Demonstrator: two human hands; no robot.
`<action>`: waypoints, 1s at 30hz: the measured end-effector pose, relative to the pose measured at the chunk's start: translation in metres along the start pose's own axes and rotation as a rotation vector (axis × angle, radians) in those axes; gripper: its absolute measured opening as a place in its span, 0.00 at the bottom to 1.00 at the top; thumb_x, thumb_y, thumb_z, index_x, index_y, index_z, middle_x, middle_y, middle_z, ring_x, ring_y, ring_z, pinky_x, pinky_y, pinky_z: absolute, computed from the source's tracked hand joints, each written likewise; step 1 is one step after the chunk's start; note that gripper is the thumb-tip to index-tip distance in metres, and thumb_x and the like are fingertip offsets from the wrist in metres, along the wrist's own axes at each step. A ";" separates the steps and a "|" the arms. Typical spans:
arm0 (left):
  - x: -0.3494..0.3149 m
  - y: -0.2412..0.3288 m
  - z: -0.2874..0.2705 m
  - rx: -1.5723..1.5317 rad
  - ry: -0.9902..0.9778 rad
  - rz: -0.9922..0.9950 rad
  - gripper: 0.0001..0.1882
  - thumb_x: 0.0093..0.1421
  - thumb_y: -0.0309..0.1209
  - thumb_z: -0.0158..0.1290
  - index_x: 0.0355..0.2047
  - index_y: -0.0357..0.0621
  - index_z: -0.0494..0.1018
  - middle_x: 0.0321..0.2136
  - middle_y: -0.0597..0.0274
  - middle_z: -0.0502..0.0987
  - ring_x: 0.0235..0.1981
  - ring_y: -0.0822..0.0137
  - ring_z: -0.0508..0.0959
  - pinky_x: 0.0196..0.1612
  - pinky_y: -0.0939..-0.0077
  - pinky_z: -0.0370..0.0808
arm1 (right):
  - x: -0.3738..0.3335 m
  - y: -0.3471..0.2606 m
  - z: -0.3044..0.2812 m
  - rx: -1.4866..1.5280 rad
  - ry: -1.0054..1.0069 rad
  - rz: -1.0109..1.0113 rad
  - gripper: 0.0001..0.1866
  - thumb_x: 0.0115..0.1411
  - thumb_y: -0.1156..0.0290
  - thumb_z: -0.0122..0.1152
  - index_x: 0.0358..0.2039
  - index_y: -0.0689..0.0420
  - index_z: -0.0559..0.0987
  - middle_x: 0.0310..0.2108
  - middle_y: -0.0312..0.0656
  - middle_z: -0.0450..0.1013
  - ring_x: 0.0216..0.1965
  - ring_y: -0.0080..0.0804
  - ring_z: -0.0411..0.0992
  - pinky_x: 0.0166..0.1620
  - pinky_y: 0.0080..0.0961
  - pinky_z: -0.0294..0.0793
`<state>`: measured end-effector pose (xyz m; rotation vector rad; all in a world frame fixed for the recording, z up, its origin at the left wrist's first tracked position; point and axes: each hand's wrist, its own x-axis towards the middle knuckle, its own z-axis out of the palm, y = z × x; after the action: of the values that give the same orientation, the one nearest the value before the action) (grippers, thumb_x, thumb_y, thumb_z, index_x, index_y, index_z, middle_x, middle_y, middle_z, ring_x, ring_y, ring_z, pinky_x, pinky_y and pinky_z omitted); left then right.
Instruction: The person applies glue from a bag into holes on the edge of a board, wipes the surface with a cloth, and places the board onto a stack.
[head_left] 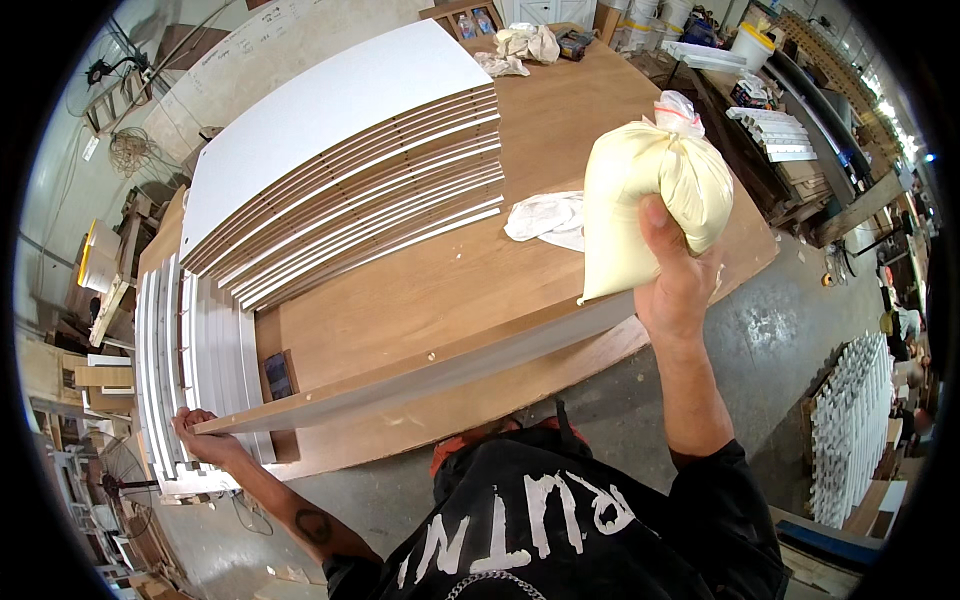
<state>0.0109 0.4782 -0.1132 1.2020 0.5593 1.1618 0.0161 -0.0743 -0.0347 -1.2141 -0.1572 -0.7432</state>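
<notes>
My right hand [678,285] grips a plump plastic bag of pale yellow paste [625,190], raised above the right part of the table. The bag's neck is tied off at the top, and its lower left corner narrows to a tip. A long board [450,372] stands on edge along the near side of the table, with a brown upper edge and a whitish face toward me. Around its left end my left hand [207,440] is closed. Small pale dabs show on the board's upper edge. The right end of the board is hidden behind the bag and hand.
Behind the board, a stack of white panels [340,110] lies on the brown table [560,120]. White strips [215,340] are piled at the left, beside a dark flat object [277,373]. A white cloth [543,218] lies near the bag. More white slats [852,430] sit at the right.
</notes>
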 end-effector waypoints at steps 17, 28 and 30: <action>0.003 -0.004 0.000 0.065 0.025 -0.003 0.14 0.62 0.41 0.48 0.30 0.42 0.71 0.16 0.71 0.60 0.19 0.74 0.60 0.23 0.79 0.58 | 0.030 -0.022 -0.035 -0.136 0.345 0.002 0.25 0.54 0.66 0.69 0.50 0.63 0.74 0.44 0.43 0.75 0.41 0.26 0.75 0.42 0.23 0.76; 0.025 -0.017 -0.020 -0.008 -0.039 0.051 0.12 0.60 0.39 0.50 0.32 0.43 0.73 0.19 0.70 0.63 0.20 0.75 0.62 0.23 0.80 0.59 | 0.050 -0.038 -0.081 -0.066 0.418 0.019 0.23 0.55 0.69 0.69 0.49 0.63 0.75 0.42 0.40 0.76 0.39 0.25 0.75 0.40 0.22 0.76; 0.017 -0.012 -0.011 0.004 -0.028 0.050 0.12 0.60 0.39 0.50 0.32 0.43 0.73 0.19 0.70 0.63 0.20 0.75 0.62 0.23 0.81 0.59 | 0.049 -0.037 -0.083 -0.064 0.406 0.023 0.22 0.54 0.69 0.69 0.48 0.63 0.76 0.42 0.39 0.76 0.39 0.23 0.75 0.40 0.21 0.75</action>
<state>0.0128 0.4989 -0.1241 1.2401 0.5132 1.1848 0.0089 -0.1747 -0.0124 -1.0993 0.2168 -0.9637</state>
